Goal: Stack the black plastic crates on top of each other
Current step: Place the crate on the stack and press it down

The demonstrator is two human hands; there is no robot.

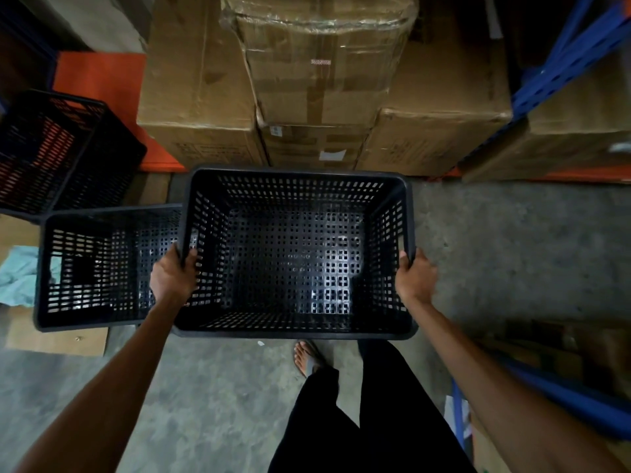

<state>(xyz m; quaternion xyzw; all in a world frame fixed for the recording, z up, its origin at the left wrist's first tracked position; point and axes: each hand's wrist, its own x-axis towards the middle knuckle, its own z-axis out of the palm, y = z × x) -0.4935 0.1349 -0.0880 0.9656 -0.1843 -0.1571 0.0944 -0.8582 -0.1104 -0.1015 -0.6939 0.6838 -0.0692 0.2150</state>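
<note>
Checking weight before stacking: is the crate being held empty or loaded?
Empty. The held crate, gripped by the left hand and right hand, shows only its bare perforated bottom.

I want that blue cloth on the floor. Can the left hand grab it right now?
Probably not. The left hand is busy gripping the held crate, and another crate sits between it and the cloth.

Crate [293,254]: glossy perforated plastic; boxes [317,63]: matt cardboard; floor [512,240]: rough concrete.
</note>
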